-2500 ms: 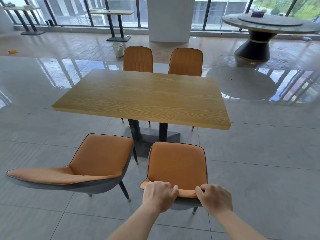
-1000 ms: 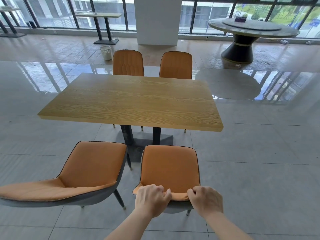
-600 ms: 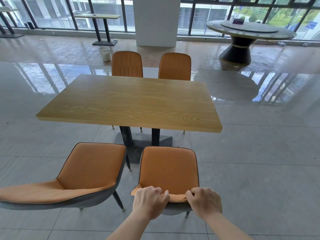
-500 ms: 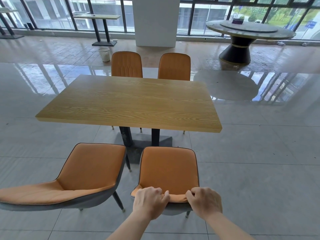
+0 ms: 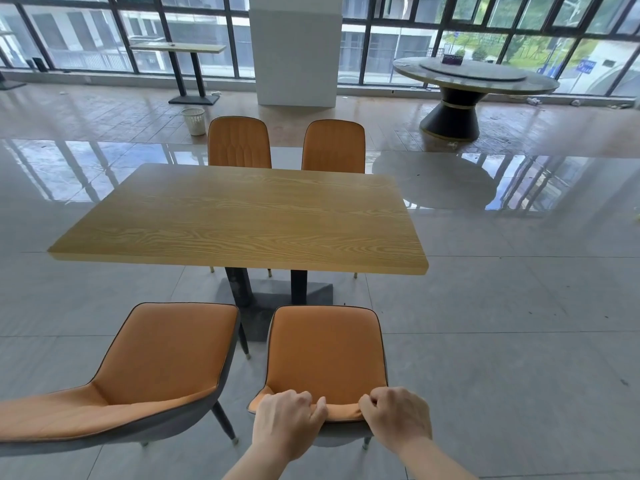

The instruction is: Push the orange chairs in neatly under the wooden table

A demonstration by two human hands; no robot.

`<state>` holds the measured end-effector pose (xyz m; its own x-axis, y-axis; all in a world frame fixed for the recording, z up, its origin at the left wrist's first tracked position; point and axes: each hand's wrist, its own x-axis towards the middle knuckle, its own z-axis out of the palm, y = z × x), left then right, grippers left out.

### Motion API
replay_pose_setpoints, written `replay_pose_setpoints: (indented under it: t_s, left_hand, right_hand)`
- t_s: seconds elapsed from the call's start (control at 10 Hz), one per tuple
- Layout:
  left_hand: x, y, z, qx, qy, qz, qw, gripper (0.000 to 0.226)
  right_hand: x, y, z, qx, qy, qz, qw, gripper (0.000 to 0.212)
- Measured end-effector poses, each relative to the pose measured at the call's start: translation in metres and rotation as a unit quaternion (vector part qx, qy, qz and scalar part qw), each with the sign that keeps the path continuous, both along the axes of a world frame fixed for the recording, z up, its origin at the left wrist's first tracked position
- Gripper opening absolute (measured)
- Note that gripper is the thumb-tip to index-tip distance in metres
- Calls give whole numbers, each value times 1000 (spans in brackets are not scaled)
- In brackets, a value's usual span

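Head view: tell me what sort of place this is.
Probably an unfinished or closed restaurant dining hall: a wooden table with matching orange chairs, a large round table with a turntable top, and floor-to-ceiling windows.

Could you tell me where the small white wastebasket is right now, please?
The small white wastebasket stands on the floor beyond the wooden table, upper left of the head view, just left of the far-left orange chair.

**Unfurnished dining hall or restaurant floor**

Looks like a commercial eating space: wooden bench (image 5: 239, 216) ringed by orange chairs (image 5: 325, 355), round banquet table with turntable (image 5: 474, 76) near floor-to-ceiling windows (image 5: 433, 29), tall bar table (image 5: 180, 48), wide glossy tiled floor (image 5: 502, 323), white pillar (image 5: 296, 50), waste basket (image 5: 194, 121).
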<state>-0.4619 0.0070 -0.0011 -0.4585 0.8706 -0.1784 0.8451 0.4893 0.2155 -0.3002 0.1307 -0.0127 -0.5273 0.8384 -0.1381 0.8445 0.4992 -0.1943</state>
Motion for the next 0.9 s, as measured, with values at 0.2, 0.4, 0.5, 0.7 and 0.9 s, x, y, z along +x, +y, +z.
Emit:
replay_pose_setpoints:
  t_s: [0.2,0.4,0.5,0.7,0.9]
  left_hand:
    - [-1,3,3,-10,-7,5,1000,58]
    - [0,5,0,-19,-10,6,1000,58]
    - [0,6,4,-29,-20,7,999,56]
    - [-1,10,16,-61,-98,35,993,44]
    - [-18,6,36,19,-60,58,996,33]
  right_hand:
    - [-1,4,7,-9,0,18,1000,42]
    - [-1,3,12,-18,-6,10,1000,42]
    - [-1,3,11,-25,-5,14,1000,40]
    - [-2,12,16,-129,-22,29,991,42]
    - [-5,20,42,-120,38,54,991,31]
